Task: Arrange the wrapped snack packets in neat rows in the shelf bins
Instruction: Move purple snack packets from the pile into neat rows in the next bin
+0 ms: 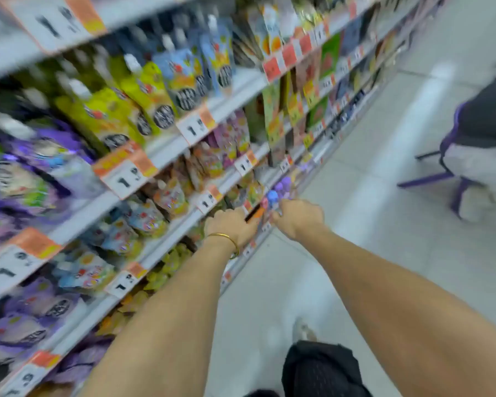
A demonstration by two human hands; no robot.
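Nearest the camera a dark-trousered knee shows between two bare forearms, both stretched forward and down; the reach looks meant to bring both hands to one low spot on the shelving, so that packets can be squared from two sides.

The left hand, with a thin gold bangle on its wrist, sits knuckles-up at the shelf rail. Its fingers look curled, with something orange and dark at their tips. Blur hides whether it pinches a packet or only steadies itself on the lip.

The right hand lies just beside it, fingers bent toward the shelf. Whether it has hold of anything I cannot tell (the frame is badly smeared).

The snack packets sit between the two hands and just beyond their fingertips. They are a small huddle of shiny wrappers in red, blue and purple, with edges too soft to count or to judge whether they form a row.

Left of the left hand, blue spouted pouches lean forward behind a price tag.

Well beyond the right hand, a purple-legged stool stands on the pale floor.
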